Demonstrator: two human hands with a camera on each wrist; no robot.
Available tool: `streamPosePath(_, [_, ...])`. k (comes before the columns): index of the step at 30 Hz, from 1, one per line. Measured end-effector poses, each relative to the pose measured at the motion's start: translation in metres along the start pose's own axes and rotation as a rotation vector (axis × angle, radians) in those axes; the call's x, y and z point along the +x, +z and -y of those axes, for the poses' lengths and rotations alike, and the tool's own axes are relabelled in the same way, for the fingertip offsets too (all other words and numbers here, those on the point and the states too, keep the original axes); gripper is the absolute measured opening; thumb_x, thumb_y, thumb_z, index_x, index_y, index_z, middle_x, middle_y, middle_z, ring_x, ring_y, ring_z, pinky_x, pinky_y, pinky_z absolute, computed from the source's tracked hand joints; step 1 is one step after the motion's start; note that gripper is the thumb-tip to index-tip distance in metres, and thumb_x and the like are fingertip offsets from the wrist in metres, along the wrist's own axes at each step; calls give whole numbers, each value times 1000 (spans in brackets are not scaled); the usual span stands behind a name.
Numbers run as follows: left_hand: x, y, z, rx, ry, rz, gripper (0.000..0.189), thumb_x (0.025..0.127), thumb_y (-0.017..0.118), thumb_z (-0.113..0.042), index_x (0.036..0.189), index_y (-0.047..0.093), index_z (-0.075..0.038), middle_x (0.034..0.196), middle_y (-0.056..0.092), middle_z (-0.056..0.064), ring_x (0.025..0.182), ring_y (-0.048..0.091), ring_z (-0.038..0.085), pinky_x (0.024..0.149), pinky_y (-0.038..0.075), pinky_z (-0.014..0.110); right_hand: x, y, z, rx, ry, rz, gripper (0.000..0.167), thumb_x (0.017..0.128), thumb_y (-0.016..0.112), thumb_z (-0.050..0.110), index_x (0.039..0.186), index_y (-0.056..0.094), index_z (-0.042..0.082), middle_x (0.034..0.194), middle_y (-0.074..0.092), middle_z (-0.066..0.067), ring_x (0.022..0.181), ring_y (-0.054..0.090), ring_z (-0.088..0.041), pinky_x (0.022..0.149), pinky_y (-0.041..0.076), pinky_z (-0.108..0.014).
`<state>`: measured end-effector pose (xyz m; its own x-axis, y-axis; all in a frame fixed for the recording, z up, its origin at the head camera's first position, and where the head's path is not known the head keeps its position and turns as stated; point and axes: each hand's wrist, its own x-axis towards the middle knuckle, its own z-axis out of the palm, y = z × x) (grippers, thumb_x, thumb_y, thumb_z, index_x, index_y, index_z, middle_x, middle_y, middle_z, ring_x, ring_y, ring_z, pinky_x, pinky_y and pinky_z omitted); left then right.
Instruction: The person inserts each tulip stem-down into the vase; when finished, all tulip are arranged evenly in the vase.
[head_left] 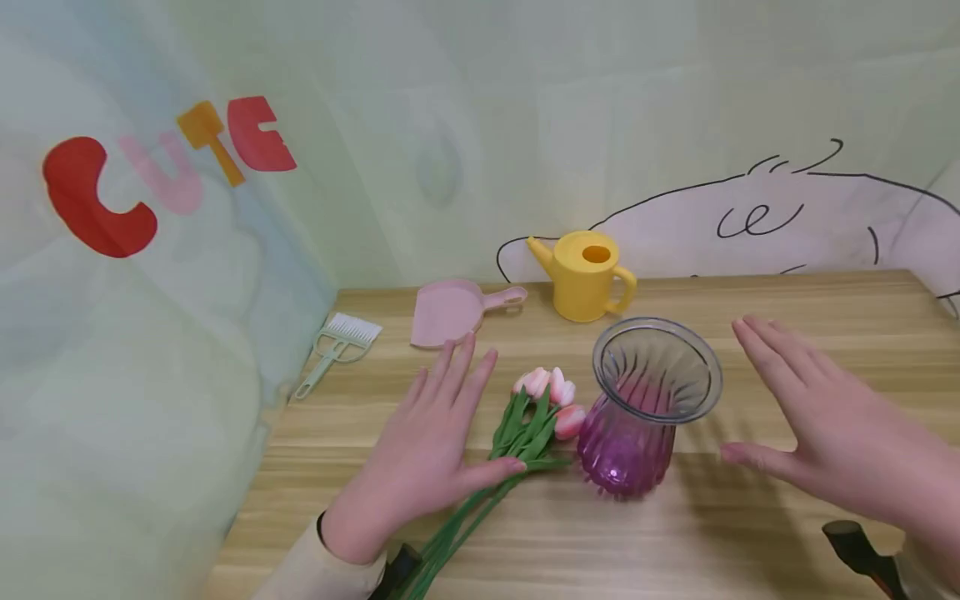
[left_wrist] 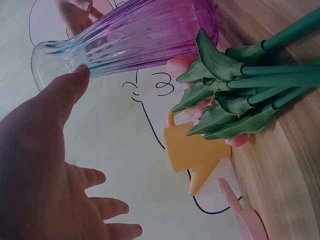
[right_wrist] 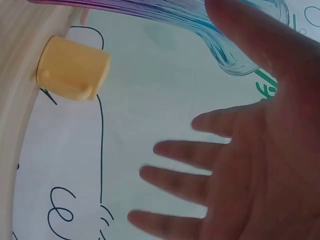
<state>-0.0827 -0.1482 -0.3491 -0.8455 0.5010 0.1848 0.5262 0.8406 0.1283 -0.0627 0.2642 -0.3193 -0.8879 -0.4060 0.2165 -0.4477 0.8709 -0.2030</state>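
Note:
A ribbed glass vase (head_left: pixel 628 442), purple at the base and clear at its flared rim, stands upright on the table between my hands. My left hand (head_left: pixel 427 454) is spread with straight fingers over the tulips (head_left: pixel 528 425), left of the vase, holding nothing. These have pink-and-white heads and long green stems, lying with the heads close to the vase. To the right of the vase, my right hand (head_left: pixel 847 417) is held up, thumb apart from its straight fingers, its palm facing the glass. In the right wrist view its fingers (right_wrist: pixel 185 182) are spread and hold nothing.
A yellow watering can (head_left: pixel 581 287) stands at the back of the wooden table (head_left: pixel 825 300). Left of it lie a pink dustpan (head_left: pixel 447 312) and a small pale-green brush (head_left: pixel 341 342). Cloth with letters and line drawings hangs behind and at the left.

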Motion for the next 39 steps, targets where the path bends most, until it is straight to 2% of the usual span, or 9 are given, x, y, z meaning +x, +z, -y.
streamPosePath(3, [0,2,0,8,6,5,117,85,55,-85,168,5,-20,174,-5,8,160,8,35,120,30,64,3,-3,1,11,21,-14,121,76,88,55,167,16,20,157,44,-24,136,47,-50,98,44,-73])
streamPosePath(7, [-1,3,-1,15,7,42,112,83,64,-80,165,24,-14,169,27,14,151,37,36,115,41,57,8,-2,0,47,-11,1,112,78,87,55,165,25,22,149,53,-22,128,56,-46,87,50,-72])
streamPosePath(10, [-2,4,-1,15,2,98,94,82,71,-74,148,51,-10,144,59,11,125,62,28,100,55,48,15,5,-1,192,-57,13,104,79,89,46,162,32,25,151,54,-11,135,54,-33,113,47,-44])
streamPosePath(12, [-4,5,0,15,-13,153,77,81,75,-69,131,62,-12,119,69,3,102,69,20,81,59,41,21,13,-1,320,-93,24,101,79,91,37,161,34,27,154,52,-3,140,51,-19,115,39,-21])
streamPosePath(14, [-6,6,1,9,-24,209,61,81,78,-64,114,65,-14,94,68,-5,78,65,14,63,54,35,26,23,-2,454,-112,31,101,78,92,28,160,34,28,154,51,4,140,47,-5,109,28,-4])
streamPosePath(17, [-9,9,2,-13,-40,297,45,84,79,-57,98,63,-18,75,58,-12,61,54,9,52,43,31,31,38,-1,606,-137,51,101,78,92,19,160,32,27,153,51,5,138,45,3,108,33,-8])
streamPosePath(21, [-14,12,3,-24,-43,369,35,90,76,-50,87,57,-20,68,51,-13,56,48,9,49,39,31,36,54,5,715,-160,28,101,78,91,12,160,34,22,148,57,0,134,51,1,108,36,-10])
streamPosePath(32, [-15,17,0,-35,-26,423,27,93,75,-38,84,55,-23,68,53,-12,60,51,7,51,42,31,42,80,25,857,-241,-135,108,66,93,-5,157,35,8,138,60,-9,123,62,-10,100,52,-21])
streamPosePath(39, [-16,22,-3,-16,5,408,27,91,76,-38,84,56,-21,67,53,-10,58,51,7,49,43,33,41,88,32,734,-155,-183,94,64,97,7,144,47,11,127,67,-7,117,63,-6,104,42,-12])
